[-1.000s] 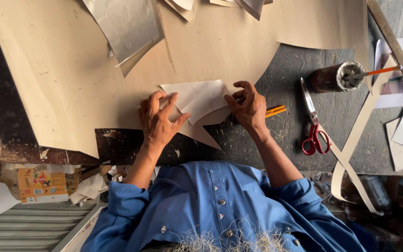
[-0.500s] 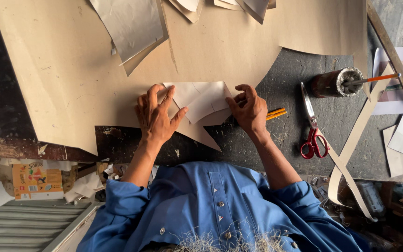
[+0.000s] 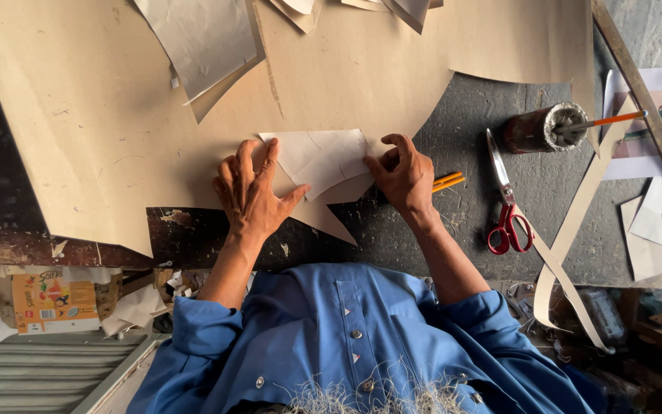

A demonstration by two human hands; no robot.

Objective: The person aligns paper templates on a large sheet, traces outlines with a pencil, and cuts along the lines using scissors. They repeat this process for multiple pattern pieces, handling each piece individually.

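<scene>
We press our left hand [image 3: 250, 192] flat, fingers spread, on the pattern [image 3: 319, 157] lying on the card [image 3: 116, 115], while our right hand [image 3: 404, 175] curls onto its right edge beside the pencil [image 3: 450, 181], apparently aligning it, so tracing likely needs it held steady.

Even, soft daylight; faint shadows toward 6 o'clock. Centre sharp, slight blur and stretch at edges.
</scene>
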